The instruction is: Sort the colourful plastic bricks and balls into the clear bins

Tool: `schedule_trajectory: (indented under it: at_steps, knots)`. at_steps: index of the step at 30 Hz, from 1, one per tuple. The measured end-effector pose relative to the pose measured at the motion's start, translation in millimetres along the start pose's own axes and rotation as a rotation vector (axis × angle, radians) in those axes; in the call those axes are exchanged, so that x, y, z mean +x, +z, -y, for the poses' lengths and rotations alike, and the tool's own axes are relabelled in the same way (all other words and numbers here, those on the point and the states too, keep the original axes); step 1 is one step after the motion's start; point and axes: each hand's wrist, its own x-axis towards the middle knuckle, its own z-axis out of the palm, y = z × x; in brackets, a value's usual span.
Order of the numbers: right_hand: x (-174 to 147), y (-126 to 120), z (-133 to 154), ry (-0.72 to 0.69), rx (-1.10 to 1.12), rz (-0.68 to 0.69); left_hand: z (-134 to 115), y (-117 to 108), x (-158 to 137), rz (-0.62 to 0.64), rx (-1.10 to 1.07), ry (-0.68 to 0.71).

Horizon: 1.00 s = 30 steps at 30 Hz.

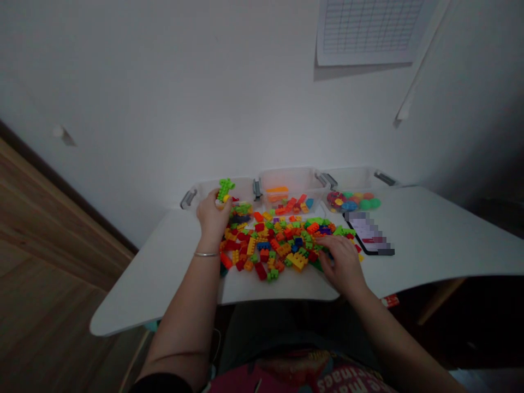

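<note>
My left hand (214,214) is closed around a light-green piece of building bricks (225,189), held up at the left clear bin (244,191). A small yellow bit shows by its fingertips. My right hand (341,259) rests at the right side of a spread pile of toy building bricks (282,245), fingers stretched out onto them and thumb apart. The pile holds red, orange, yellow, green and blue bricks. Whether the right fingertips touch one particular brick is too small to tell.
Along the wall stand a middle clear bin (291,177) with orange and red pieces and a right clear bin (356,177) with round colourful pieces. A phone (370,234) lies right of the pile on the white table (434,234). A gridded sheet (368,33) hangs above.
</note>
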Motion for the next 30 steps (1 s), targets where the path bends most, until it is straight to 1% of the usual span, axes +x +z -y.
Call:
schedule_trajectory:
  at_steps: [3,5,10,16,19,21,23,26,28,30]
  knots:
    - [-1.7,2.5,-6.7,-0.029,-0.056,-0.011,-1.8,4.3,11.7,0.118,0.212,-0.008]
    - [-3.7,6.6,-8.7,-0.045,-0.066,-0.016,-3.6,7.4,13.8,0.154,0.289,-0.013]
    - [-8.3,15.0,-9.7,-0.056,-0.099,-0.022,-1.8,15.4,10.9,0.136,0.347,-0.016]
    - [-10.1,19.4,-9.6,-0.022,-0.084,-0.026,5.1,22.7,5.9,0.086,0.329,0.035]
    - [-6.9,16.7,-11.3,-0.003,-0.086,-0.028,6.1,23.3,5.2,0.082,0.311,0.038]
    - [-2.8,11.7,-14.6,0.012,-0.107,0.01,7.0,22.6,5.5,0.092,0.28,0.042]
    - [1.6,4.9,-19.3,0.006,-0.132,0.09,8.7,21.1,5.4,0.114,0.232,0.048]
    - [5.8,-4.8,-25.8,-0.063,-0.168,0.213,11.2,17.7,1.8,0.15,0.158,0.059]
    - [5.6,-9.0,-27.7,-0.105,-0.192,0.26,10.6,14.9,-4.6,0.156,0.116,0.083]
    - [3.5,-10.7,-27.9,-0.118,-0.21,0.288,6.4,12.3,-15.6,0.145,0.071,0.122]
